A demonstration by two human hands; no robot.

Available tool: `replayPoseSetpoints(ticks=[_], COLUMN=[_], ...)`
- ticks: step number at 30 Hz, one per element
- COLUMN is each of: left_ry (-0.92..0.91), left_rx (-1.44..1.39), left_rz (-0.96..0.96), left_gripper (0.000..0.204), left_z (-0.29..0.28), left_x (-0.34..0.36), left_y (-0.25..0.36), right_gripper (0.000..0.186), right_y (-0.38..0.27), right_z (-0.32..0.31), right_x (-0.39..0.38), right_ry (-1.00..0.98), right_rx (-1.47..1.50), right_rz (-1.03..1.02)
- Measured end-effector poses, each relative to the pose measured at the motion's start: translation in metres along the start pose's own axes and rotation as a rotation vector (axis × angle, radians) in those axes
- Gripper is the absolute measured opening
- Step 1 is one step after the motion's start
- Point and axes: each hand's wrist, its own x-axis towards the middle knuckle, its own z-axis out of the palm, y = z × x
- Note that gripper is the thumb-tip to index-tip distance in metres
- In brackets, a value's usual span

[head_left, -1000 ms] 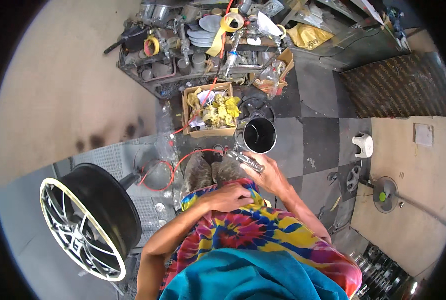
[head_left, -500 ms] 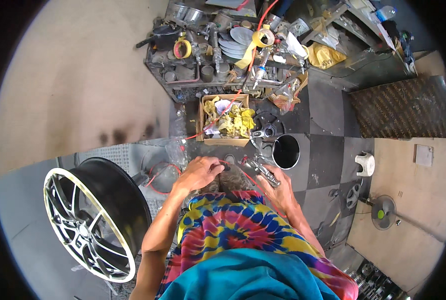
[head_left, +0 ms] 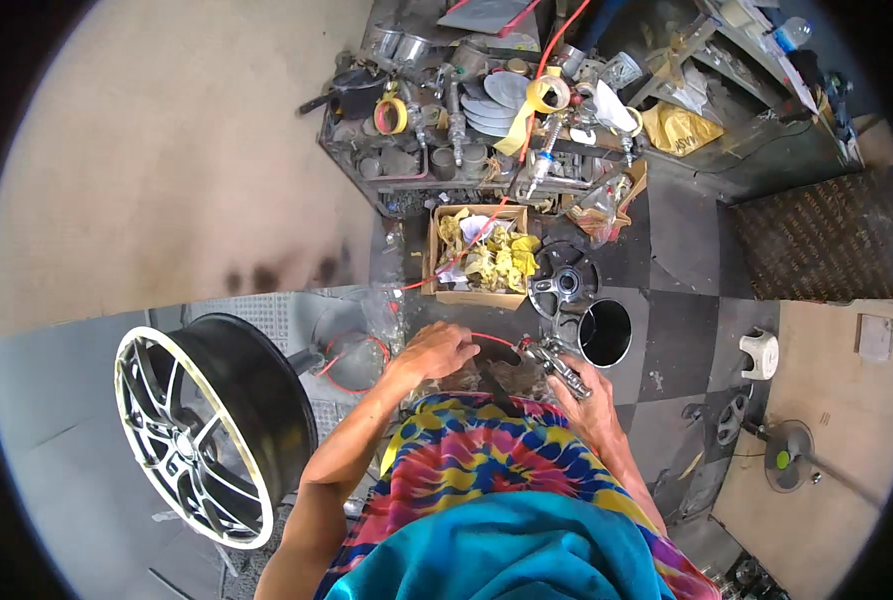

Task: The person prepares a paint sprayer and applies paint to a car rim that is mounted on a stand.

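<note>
A silver metal spray gun (head_left: 554, 366) with a red fitting sits in my right hand (head_left: 590, 394), whose fingers are wrapped round it. Close to the gun's front end runs a thin red hose (head_left: 493, 338). My left hand (head_left: 440, 350) is in front of my body, its fingers curled and pressed together near the hose; whatever they may hold is hidden. To the left stands a wheel rim (head_left: 194, 440), with a black barrel, silver-edged spokes and a pale yellowish lip. Both hands are apart from it.
A cardboard box (head_left: 478, 298) of crumpled yellow paper lies ahead, beside a dark wheel-like disc (head_left: 564, 282) and a black bucket (head_left: 604, 333). Behind is a cluttered workbench (head_left: 406, 182). At right are a white stool (head_left: 759, 354) and a fan (head_left: 788, 456).
The whole view has shifted, so the surroundings sit further right and slightly lower. Both hands keep nearly the same places in front of me, and the right still grips the spray gun.
</note>
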Motion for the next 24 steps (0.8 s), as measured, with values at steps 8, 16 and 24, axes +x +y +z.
replayPoseSetpoints(ticks=[8,16,24], left_ry=[0.017,-0.111,-0.130], left_rx=[0.031,0.025,-0.178], left_rz=[-0.084,-0.061,-0.125], left_gripper=[0.035,0.035,0.034], left_z=[0.033,0.144,0.186], left_x=[0.078,0.130,0.161], left_y=[0.083,0.170,0.215], right_gripper=[0.041,0.037,0.039], right_y=[0.095,0.200,0.243], right_z=[-0.069,-0.167,-0.231], right_x=[-0.012,0.013,0.039], right_ry=[-0.025,-0.115,-0.047], right_rx=[0.094,0.032,0.078], right_rz=[-0.005,-0.170,-0.162])
